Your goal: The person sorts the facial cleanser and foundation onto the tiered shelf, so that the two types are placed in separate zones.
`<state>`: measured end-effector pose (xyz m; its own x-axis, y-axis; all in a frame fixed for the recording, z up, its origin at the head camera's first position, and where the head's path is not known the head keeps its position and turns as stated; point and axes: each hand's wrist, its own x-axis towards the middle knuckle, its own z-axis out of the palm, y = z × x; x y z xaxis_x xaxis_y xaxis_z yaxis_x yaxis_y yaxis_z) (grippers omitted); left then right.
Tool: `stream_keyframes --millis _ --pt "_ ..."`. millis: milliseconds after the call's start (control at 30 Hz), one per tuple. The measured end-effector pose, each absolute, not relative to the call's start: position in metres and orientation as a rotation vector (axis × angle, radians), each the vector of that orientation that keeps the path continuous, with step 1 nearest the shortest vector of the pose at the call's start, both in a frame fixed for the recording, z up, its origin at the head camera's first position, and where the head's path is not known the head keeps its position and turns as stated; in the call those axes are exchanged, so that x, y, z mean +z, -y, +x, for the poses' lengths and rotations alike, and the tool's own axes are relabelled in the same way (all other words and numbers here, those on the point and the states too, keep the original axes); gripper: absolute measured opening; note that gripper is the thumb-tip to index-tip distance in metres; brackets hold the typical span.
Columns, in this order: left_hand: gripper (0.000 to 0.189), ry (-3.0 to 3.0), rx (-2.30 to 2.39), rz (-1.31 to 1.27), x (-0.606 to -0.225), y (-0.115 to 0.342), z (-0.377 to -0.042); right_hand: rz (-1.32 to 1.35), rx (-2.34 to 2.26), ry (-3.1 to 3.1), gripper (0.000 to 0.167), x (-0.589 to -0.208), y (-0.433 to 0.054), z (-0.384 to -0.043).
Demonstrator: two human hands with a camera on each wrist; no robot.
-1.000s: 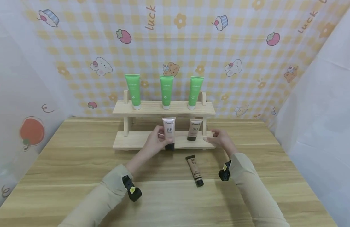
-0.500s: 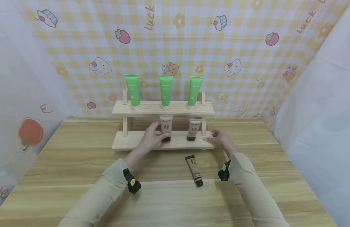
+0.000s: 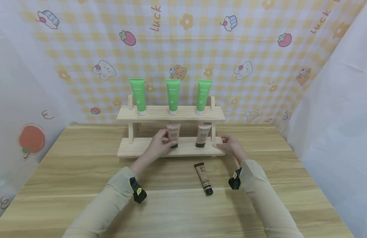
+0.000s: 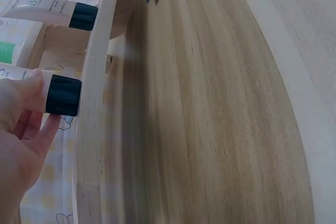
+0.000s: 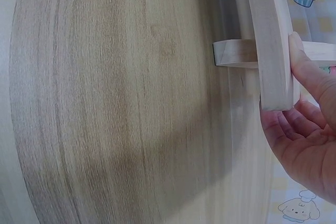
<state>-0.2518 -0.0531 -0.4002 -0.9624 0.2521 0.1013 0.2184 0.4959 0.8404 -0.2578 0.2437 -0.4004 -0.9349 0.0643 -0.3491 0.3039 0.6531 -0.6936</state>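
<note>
My left hand [image 3: 157, 145] pinches a pinkish BB cream tube [image 3: 173, 133] between thumb and fingers. That tube stands cap-down on the lower board of a two-tier wooden rack [image 3: 136, 147]; its black cap [image 4: 64, 95] meets the board in the left wrist view. To its right a second BB cream tube [image 3: 203, 135] stands upright on the same board. At the board's right end my right hand [image 3: 231, 147] grips the wood, thumb on top and fingers beneath, as the right wrist view shows.
Three green tubes, left [image 3: 138, 96], middle [image 3: 173, 96] and right [image 3: 203, 96], stand on the upper board. A tan tube with a black cap [image 3: 203, 178] lies on the wooden table [image 3: 82, 175] before the rack. A patterned cloth [image 3: 159, 49] hangs behind.
My left hand has carried the BB cream tube from the lower board's front edge back and slightly left, then lowered it onto the board. The right hand stays on the rack's end.
</note>
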Motion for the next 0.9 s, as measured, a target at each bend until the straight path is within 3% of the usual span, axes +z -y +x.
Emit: stream_keyframes --millis 333,900 --pt "0.058 -2.624 1.556 0.385 -0.398 0.059 -0.244 0.3 -1.16 -2.578 0.068 -0.4 -0.243 -0.258" --pt "0.041 -2.595 1.378 0.195 -0.401 0.048 -0.202 0.311 -1.179 -2.562 0.069 -0.399 -0.244 -0.257"
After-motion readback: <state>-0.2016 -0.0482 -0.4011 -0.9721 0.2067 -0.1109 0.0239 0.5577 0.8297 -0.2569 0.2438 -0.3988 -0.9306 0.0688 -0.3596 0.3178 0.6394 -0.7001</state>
